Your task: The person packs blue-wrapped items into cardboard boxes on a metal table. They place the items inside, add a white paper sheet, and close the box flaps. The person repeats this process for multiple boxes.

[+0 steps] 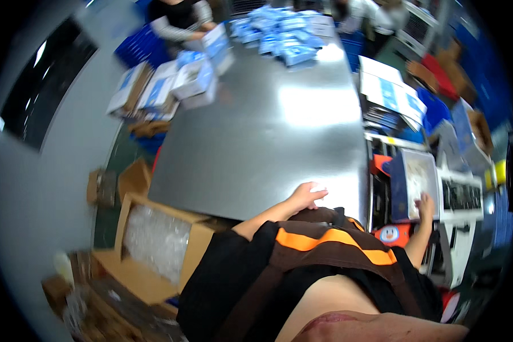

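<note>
this looks like a packing workshop: a long metal desk [251, 148] bears a heap of blue packets [293, 48], and a person [175, 16] handles white-and-blue cartons [192, 80] at its far left corner. blue crates [139, 50], a cardboard box [145, 277] full of clear plastic and an open blue-and-white box [400, 188] stand around it.

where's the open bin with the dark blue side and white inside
In the head view, the bin is on the right, just beyond the metal table's right edge, with the right hand at its near right corner.
</note>
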Available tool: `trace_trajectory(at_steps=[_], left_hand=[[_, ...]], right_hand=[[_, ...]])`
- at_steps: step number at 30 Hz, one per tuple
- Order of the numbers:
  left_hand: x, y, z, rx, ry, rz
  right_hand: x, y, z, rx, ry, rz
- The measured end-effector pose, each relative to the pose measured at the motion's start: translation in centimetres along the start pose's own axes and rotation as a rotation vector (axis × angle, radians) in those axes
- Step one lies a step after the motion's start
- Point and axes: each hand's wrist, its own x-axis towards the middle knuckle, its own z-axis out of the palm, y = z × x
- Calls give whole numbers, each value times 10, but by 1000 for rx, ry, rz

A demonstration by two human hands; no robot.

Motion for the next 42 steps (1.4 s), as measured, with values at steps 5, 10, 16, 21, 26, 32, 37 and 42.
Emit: trace_trajectory(at_steps=[5, 10, 16, 21, 26, 32, 37, 42], left_hand=[[-12, 4, 2, 16, 42, 34], [-1, -19, -1, 9, -28, 226], [1, -16, 7, 159, -103, 323], [-14, -16, 9, 301, -26, 423], [-23, -24, -1, 233, -85, 451], [-30, -28, -11, -52, -107, 280], [-34, -23, -16, -164, -81, 257], [-29, -14, -21, -69, -103, 170]], right_hand=[[1, -13, -2, 17, 59, -44], [-27, -76, 7, 506, 4, -435], [-158, -233, 84, 624, -716, -401], [-217, -260, 143, 642, -802, -394], [-212, -249, 158, 693, -870, -333], [-213, -230, 182, 621, -807, -277], [-219, -231, 182, 639, -772, -273], [-225, -239, 174, 675, -722, -243]])
